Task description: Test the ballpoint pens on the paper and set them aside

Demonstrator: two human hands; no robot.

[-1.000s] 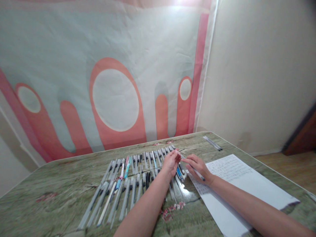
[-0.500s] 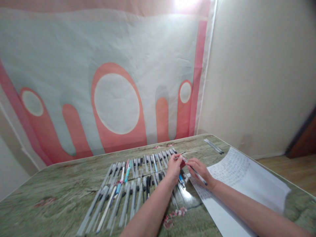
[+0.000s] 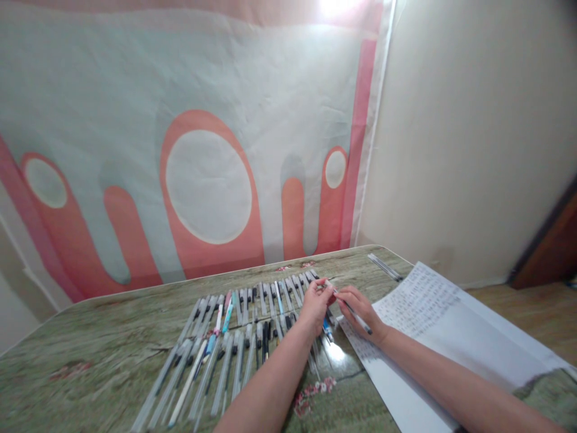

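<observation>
Both of my hands meet above the right end of the rows of pens. My right hand (image 3: 363,313) is closed on a slim clear pen (image 3: 359,315), which slants down to the right with its dark end low. The fingers of my left hand (image 3: 316,305) are pinched at the pen's upper end. Beneath and left of my hands lie two rows of clear-barrelled pens (image 3: 225,368) with dark parts, among them a white and a turquoise pen (image 3: 229,313). Some pens are hidden behind my left forearm.
Handwritten paper sheets (image 3: 421,300) lie under and beyond my right forearm. A few clear pens (image 3: 384,267) rest near the back right edge of the green marbled table (image 3: 103,355). Behind stands a patterned curtain (image 3: 270,90).
The camera view has shifted slightly. The pen between my hands is tilted a little differently, with my left fingers now nearer its upper end. The far part of the paper looks flatter.
</observation>
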